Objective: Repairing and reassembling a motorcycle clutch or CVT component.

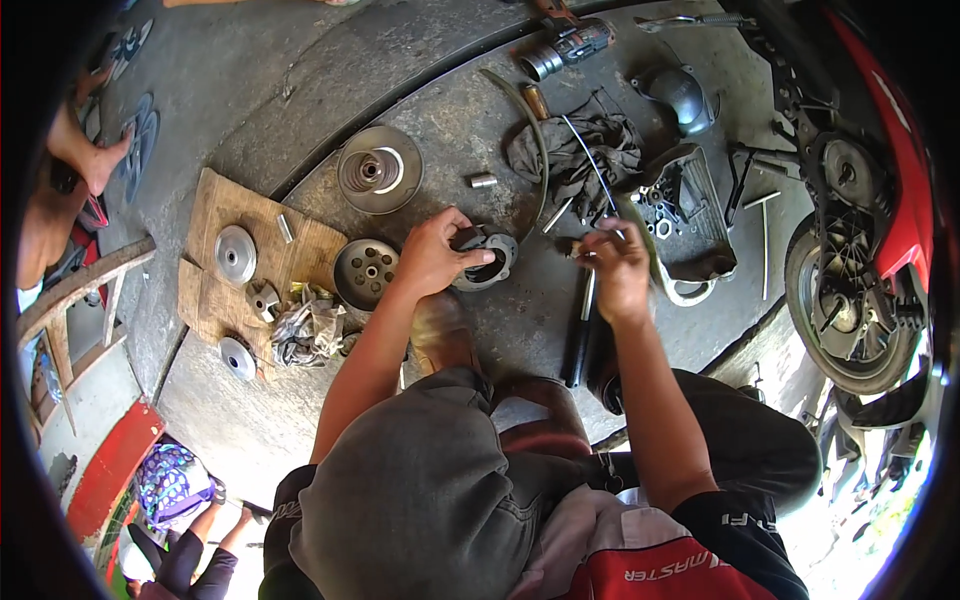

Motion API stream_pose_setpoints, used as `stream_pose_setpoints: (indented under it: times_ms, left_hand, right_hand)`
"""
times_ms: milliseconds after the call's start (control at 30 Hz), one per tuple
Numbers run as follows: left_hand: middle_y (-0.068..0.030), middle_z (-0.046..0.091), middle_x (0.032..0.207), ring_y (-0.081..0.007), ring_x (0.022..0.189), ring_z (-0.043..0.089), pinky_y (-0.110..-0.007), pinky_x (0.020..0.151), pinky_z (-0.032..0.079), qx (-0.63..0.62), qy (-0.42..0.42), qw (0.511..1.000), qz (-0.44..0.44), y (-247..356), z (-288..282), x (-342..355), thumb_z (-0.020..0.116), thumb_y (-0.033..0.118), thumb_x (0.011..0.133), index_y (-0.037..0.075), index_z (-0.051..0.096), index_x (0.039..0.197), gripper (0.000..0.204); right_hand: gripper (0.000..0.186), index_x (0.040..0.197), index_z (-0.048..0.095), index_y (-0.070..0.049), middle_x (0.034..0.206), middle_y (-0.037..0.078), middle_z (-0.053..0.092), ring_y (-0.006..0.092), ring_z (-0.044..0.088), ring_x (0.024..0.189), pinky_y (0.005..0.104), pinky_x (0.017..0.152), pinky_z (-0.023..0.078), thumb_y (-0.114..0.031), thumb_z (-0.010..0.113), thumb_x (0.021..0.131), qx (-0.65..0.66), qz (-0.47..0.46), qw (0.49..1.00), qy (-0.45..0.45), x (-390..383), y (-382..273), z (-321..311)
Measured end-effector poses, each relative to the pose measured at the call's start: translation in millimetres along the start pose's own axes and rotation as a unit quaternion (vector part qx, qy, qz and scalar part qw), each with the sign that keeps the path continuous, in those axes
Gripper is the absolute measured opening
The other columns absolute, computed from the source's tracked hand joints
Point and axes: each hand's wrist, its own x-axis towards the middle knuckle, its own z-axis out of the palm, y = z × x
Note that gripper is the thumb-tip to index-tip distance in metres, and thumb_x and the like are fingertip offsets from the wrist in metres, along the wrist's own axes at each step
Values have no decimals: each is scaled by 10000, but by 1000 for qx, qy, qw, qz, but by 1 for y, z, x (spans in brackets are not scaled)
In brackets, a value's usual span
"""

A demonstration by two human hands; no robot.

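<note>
My left hand (432,250) grips a round black ring-shaped engine part (490,262) that rests on the concrete floor. My right hand (615,262) holds a thin metal tool (577,246) by its end, just right of that part and pointing toward it. A long black shaft (580,335) lies on the floor under my right wrist. My knees fill the lower middle of the view.
A metal pulley disc (379,169), a perforated round plate (366,272) and smaller discs on cardboard (245,250) lie to the left. A dark rag (585,150), a tray of small parts (690,215), a power tool (570,45) and a red scooter's rear wheel (850,300) are right. Another person's foot (95,160) is far left.
</note>
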Motion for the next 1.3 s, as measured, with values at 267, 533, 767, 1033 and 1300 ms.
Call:
stream_pose_setpoints:
  times_ms: [267, 533, 767, 1033, 1300]
  left_hand:
    - [-97, 721, 861, -167, 766, 701, -318, 690, 544, -163, 116, 976, 91, 39, -5, -52, 968, 188, 726, 34, 603, 975, 468]
    - [-145, 732, 926, -165, 840, 718, -307, 724, 558, -60, 219, 936, 269, 73, -45, -65, 936, 57, 748, 13, 582, 1018, 447]
    - [-172, 742, 1006, -253, 902, 753, -352, 778, 577, -131, 232, 930, 254, 81, -54, -76, 940, 62, 724, 13, 593, 969, 428]
    - [-183, 727, 1063, -184, 1018, 713, -329, 862, 574, -252, 169, 935, 183, 86, -59, -81, 908, 41, 815, -2, 532, 1032, 436]
    - [-177, 615, 1205, -202, 1126, 668, -336, 958, 559, -275, 101, 938, 185, 84, -59, -86, 839, -40, 866, 13, 462, 1132, 464]
  right_hand:
    - [79, 1074, 682, -28, 986, 74, 713, 188, 729, 854, 347, 767, 607, -28, 702, 999, 10, 79, 996, -47, -45, -5, 68]
    - [99, 1104, 672, -24, 988, 106, 748, 210, 752, 910, 342, 770, 602, -8, 679, 1006, 72, 73, 982, -158, -73, -42, 108]
    - [101, 1071, 693, -21, 968, 87, 744, 187, 736, 890, 329, 742, 580, -26, 731, 978, 107, 107, 974, -168, -82, -51, 128]
    - [99, 1017, 757, -46, 919, 44, 740, 121, 638, 755, 277, 680, 487, -84, 802, 938, 118, 154, 975, -107, -88, -61, 142]
    - [154, 990, 763, -7, 856, 33, 737, 105, 630, 724, 268, 658, 479, -120, 828, 908, 19, 224, 971, -83, -86, -81, 145]
